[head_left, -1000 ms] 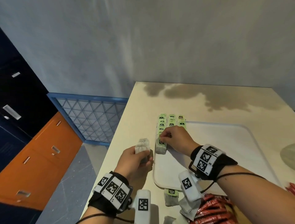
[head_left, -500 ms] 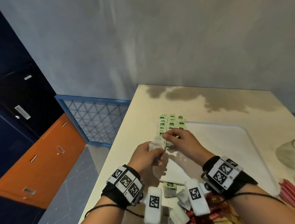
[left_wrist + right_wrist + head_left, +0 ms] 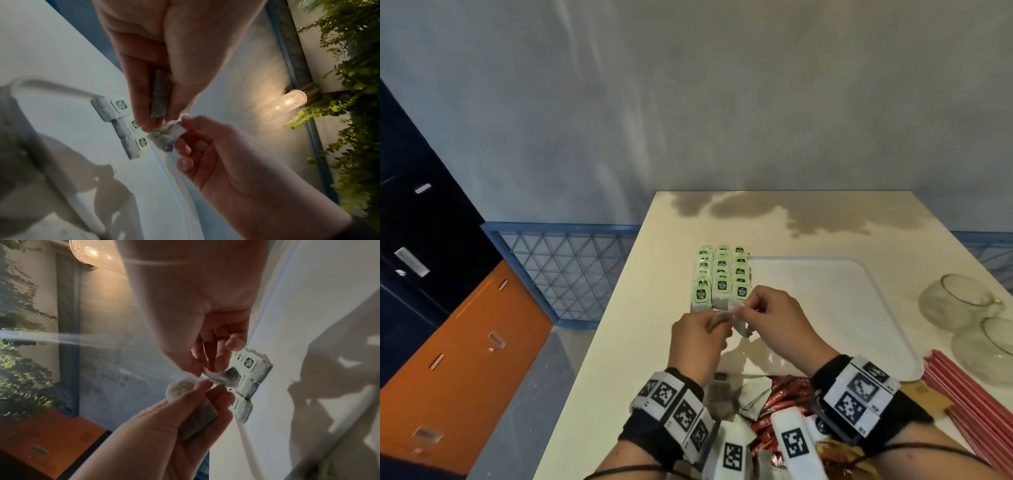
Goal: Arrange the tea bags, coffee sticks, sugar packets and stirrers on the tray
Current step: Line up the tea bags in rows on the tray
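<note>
Paper tea bag (image 3: pixel 740 326) pinched between my right hand (image 3: pixel 774 322) and left hand (image 3: pixel 697 337), rows (image 3: pixel 720 277) lying just ahead.

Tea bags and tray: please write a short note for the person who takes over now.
Left hand grips a small stack of tea bags. Right hand pinches one tea bag drawn from it, above the tray.
Done: three rows of tea bags at the tray's far left corner.
Left: loose tea bags, red coffee sticks and red stirrers lie on the table's near side, off the tray. Sugar packets: cannot tell.
</note>
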Action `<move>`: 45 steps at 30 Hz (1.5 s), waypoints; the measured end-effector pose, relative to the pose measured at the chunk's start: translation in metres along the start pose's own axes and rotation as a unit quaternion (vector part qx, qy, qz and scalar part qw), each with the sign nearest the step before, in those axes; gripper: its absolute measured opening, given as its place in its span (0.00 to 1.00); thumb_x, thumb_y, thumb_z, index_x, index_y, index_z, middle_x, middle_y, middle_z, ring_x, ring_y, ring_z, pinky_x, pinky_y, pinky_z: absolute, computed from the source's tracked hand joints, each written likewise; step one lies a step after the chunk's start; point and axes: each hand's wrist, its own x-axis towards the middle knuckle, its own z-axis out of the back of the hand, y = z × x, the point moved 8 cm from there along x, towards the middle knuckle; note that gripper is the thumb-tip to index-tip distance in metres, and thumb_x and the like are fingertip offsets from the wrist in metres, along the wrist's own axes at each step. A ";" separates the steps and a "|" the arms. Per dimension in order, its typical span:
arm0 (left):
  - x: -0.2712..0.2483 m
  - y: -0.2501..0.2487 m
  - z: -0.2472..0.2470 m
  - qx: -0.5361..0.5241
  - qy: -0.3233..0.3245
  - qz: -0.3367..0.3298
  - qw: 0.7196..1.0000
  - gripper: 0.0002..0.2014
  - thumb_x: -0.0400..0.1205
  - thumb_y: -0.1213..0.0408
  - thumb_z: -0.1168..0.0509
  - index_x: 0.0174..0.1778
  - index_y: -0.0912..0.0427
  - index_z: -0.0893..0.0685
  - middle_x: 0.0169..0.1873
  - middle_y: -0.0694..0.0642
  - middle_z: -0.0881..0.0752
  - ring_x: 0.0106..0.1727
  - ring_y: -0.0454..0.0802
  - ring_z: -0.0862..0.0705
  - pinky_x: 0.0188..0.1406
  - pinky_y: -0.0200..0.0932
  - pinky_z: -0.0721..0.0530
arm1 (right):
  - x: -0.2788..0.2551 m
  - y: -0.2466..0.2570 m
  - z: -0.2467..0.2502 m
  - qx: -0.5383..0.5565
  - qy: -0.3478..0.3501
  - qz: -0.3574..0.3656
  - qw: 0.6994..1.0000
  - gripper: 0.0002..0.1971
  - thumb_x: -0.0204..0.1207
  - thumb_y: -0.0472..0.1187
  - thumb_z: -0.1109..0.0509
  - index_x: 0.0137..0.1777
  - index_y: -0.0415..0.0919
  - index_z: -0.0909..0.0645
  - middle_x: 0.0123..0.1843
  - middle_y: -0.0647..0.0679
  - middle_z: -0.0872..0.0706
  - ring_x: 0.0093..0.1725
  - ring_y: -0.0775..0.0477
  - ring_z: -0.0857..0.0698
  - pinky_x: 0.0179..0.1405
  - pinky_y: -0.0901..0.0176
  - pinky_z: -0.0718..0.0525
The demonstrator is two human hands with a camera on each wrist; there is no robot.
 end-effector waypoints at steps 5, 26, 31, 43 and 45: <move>-0.001 -0.006 -0.015 -0.047 0.017 0.009 0.999 0.06 0.79 0.60 0.29 0.40 0.54 0.08 0.35 0.52 0.08 0.38 0.47 0.09 0.47 0.51 0.10 | -0.010 0.000 0.002 0.053 0.002 -0.006 0.999 0.10 0.81 0.47 0.31 0.43 0.45 0.12 0.33 0.49 0.12 0.34 0.56 0.16 0.37 0.62 0.22; 0.029 0.069 0.010 -0.249 0.027 0.218 0.943 0.10 0.85 0.73 0.45 0.49 0.70 0.18 0.38 0.66 0.14 0.36 0.60 0.14 0.45 0.60 0.11 | 0.051 -0.047 -0.024 -0.097 0.021 -0.036 0.994 0.04 0.79 0.43 0.28 0.45 0.45 0.14 0.43 0.53 0.13 0.45 0.52 0.17 0.43 0.61 0.26; 0.037 0.076 0.025 -0.253 0.008 0.202 0.946 0.12 0.84 0.72 0.44 0.52 0.68 0.15 0.39 0.62 0.14 0.41 0.57 0.17 0.41 0.49 0.20 | 0.072 -0.046 -0.034 -0.111 0.007 -0.033 0.993 0.05 0.80 0.41 0.30 0.46 0.41 0.14 0.43 0.51 0.12 0.46 0.49 0.16 0.45 0.57 0.20; 0.050 0.074 0.040 -0.164 0.001 0.128 0.978 0.15 0.84 0.73 0.36 0.53 0.47 0.11 0.51 0.56 0.09 0.50 0.56 0.10 0.49 0.51 0.10 | 0.088 -0.033 -0.040 -0.122 0.000 -0.008 0.993 0.05 0.79 0.46 0.28 0.48 0.45 0.18 0.43 0.53 0.16 0.45 0.51 0.18 0.42 0.58 0.23; 0.046 0.067 0.037 -0.173 0.011 0.124 0.977 0.14 0.82 0.75 0.33 0.55 0.51 0.12 0.51 0.59 0.10 0.51 0.58 0.10 0.46 0.50 0.09 | 0.079 -0.026 -0.035 -0.118 -0.020 0.003 0.993 0.09 0.78 0.50 0.27 0.51 0.48 0.20 0.48 0.53 0.18 0.47 0.52 0.18 0.46 0.56 0.22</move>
